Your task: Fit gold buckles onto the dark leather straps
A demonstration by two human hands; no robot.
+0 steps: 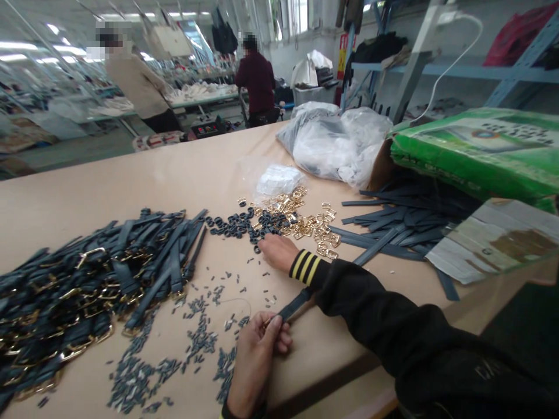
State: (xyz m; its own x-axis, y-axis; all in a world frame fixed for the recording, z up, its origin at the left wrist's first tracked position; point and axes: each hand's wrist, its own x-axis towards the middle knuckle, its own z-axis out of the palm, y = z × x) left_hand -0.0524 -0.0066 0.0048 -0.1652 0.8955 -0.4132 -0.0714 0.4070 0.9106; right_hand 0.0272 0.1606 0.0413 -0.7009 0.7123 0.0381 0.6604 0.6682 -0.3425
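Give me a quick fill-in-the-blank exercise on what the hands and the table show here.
The left hand pinches one dark ____.
Beside the right hand, the cuff has ____ stripes.
The loose buckles look ____.

strap; yellow; gold

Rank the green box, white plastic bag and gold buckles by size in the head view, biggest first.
Green box, white plastic bag, gold buckles; the box sits nearer the camera, so its lead is unsure.
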